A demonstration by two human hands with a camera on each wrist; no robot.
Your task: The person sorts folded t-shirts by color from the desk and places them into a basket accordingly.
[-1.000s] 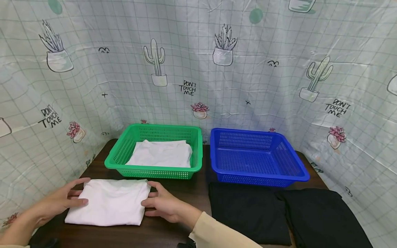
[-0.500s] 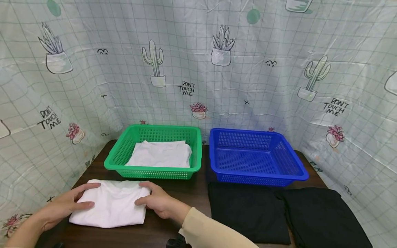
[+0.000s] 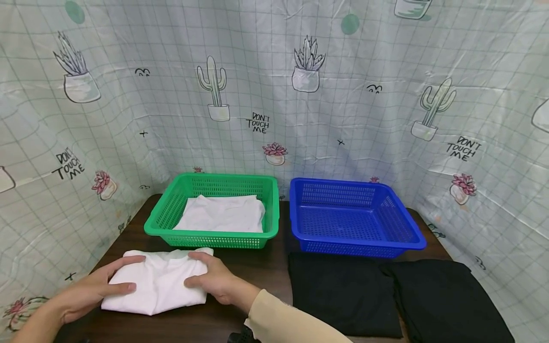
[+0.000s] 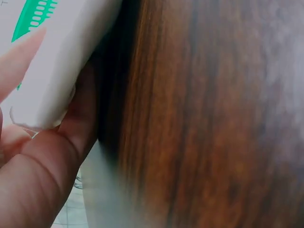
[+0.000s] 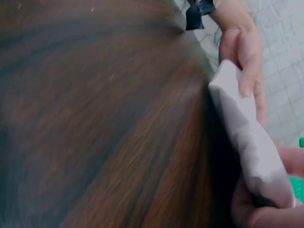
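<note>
A folded white shirt (image 3: 156, 283) is between the hands in front of the green basket (image 3: 218, 238). My left hand (image 3: 96, 288) grips its left side, thumb on top; in the left wrist view some fingers (image 4: 78, 116) curl under the thick folded edge. On the other side my right hand (image 3: 216, 278) holds the right edge, with the thumb pressing the top. Seen from the right wrist, the white shirt (image 5: 247, 133) appears edge-on above the dark table, with fingers beneath it at the near end. It bows a little in the middle, with a crease down its front.
Another folded white garment lies in the green basket. A blue basket (image 3: 360, 248) with nothing in it stands to its right. Two folded black garments (image 3: 343, 295) lie on the dark wooden table (image 3: 257, 271) at the right. A patterned curtain (image 3: 274, 85) surrounds the table.
Both hands have moved inward over the white shirt's sides and taken hold of it. The shirt has shifted slightly right, and its middle now creases and sags. Baskets and black garments stay put.
</note>
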